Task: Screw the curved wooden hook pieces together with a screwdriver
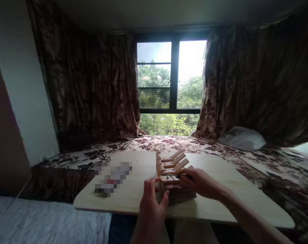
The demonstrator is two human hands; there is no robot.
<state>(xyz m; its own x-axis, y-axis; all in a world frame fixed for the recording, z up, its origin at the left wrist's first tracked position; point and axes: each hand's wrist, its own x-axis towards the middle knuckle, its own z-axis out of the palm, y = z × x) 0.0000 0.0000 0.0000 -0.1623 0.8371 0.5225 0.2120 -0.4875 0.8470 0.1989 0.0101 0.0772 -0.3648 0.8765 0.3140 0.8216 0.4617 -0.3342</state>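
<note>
A pale wooden slatted piece (166, 165) stands near the front middle of the table, with several flat slats angled up to the right and small dark dots like screw heads. My left hand (152, 200) is closed round its left front corner, thumb at the front and fingers at the side. My right hand (198, 183) is pinched at the right side of the front slat. Something thin and dark shows at those fingertips, too small to name. Under the slats, the block-like lower part (181, 196) is in shadow and partly covered by both hands.
The light wooden table (220, 203) has rounded corners. A blurred-out long item (113, 179) lies on its left side. Beyond are a floral-covered window seat (169, 142), a white cushion-like bundle (242, 138), patterned curtains (93, 88) and a window (174, 78). Pale bedding (49, 220) is at lower left.
</note>
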